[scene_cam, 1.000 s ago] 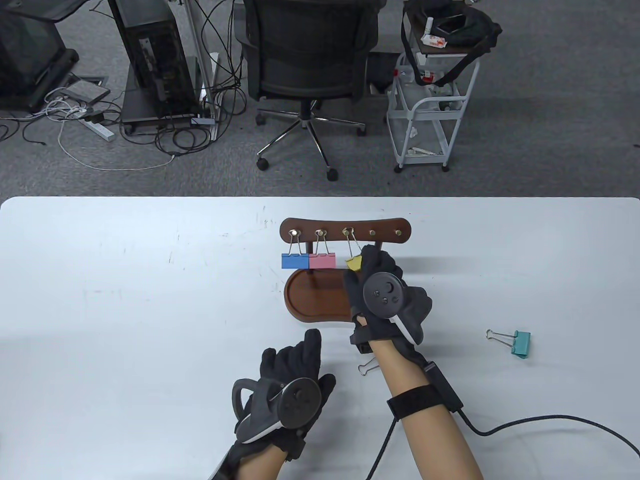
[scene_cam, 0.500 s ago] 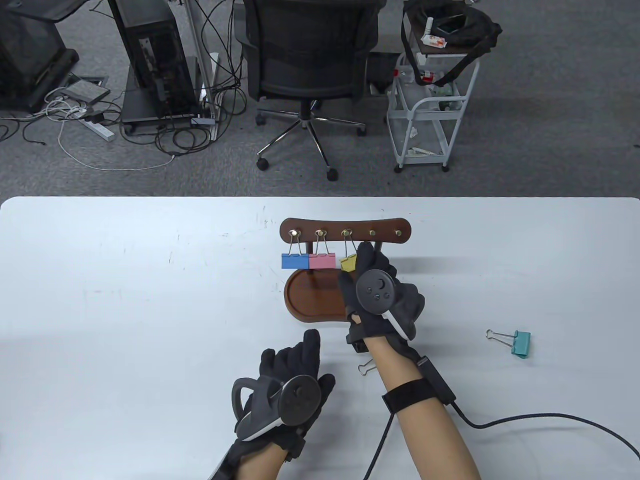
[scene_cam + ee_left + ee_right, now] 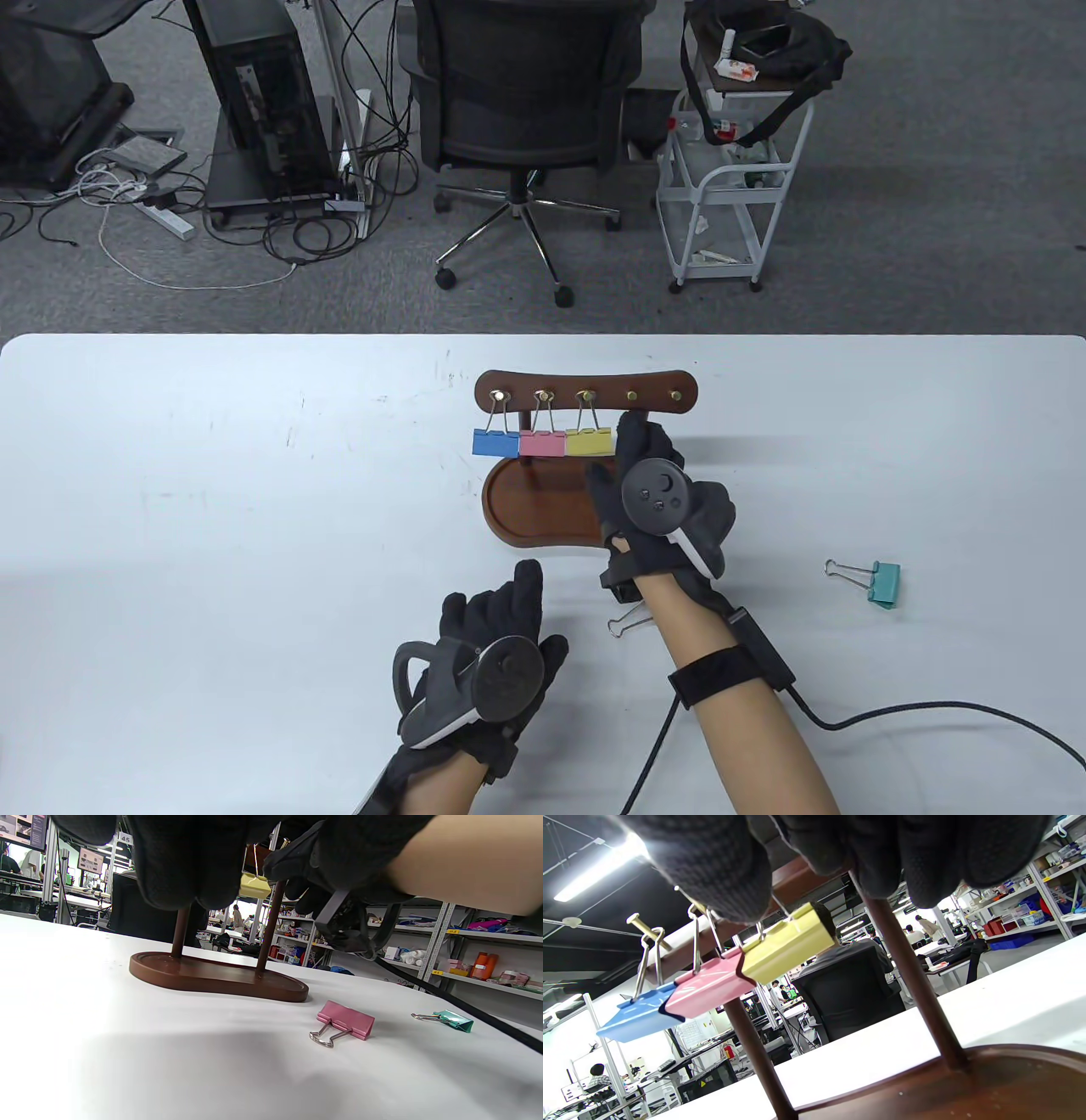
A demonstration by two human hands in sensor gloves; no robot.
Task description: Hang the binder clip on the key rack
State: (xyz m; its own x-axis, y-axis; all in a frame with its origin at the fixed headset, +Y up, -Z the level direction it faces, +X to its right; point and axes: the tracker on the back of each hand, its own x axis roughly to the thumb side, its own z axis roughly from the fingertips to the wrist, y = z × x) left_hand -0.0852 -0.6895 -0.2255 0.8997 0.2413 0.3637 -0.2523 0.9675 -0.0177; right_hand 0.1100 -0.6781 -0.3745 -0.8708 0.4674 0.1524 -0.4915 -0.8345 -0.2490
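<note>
Teal binder clip [image 3: 882, 582] on tabletop [image 3: 212, 526]: light, stiff, springy; pinch its wire loop. Your right hand [image 3: 653, 501] fingers: cannot tell; left hand [image 3: 488, 654] apart.

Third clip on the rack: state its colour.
Yellow; the clip shows best in the table view.

Table view: even bright overhead light, sharp, slight wide-angle bend at edges, soft shadow right of key rack [image 3: 585, 395]. Left wrist view: table [image 3: 127, 1052] blown out near left, fingers [image 3: 186, 861] blurred. Right wrist view: ceiling tube glare top left, fingers [image 3: 712, 866] out of focus.
</note>
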